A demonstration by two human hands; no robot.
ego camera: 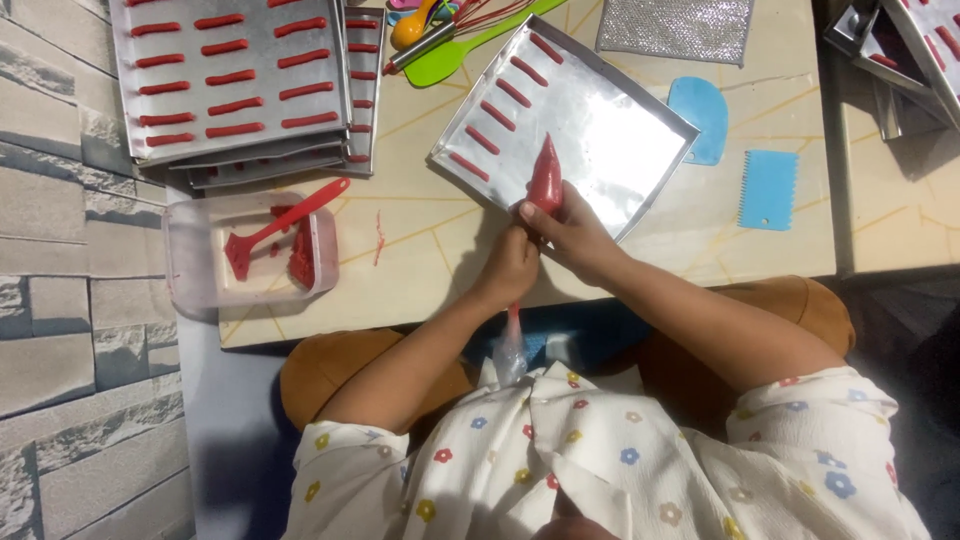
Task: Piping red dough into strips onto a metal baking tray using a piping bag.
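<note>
Both hands clench a red piping bag (545,178): left hand (508,268) squeezes the twisted tail, right hand (568,232) steers near the tip, over the near edge of a tilted metal tray (640,130) on the table (420,240). One row of six red strips (505,100) piped; most of the tray bare. Filled trays (240,80) stacked far left; the tray's near corner sits close to the table edge.

A pale yellow worktop (640,250) patterned with thin orange lines stands against a wall of grey stone-look blocks (60,300) on the left, a second worktop (900,220) of like colour sits just beside it on the right, under bright overhead light.
</note>
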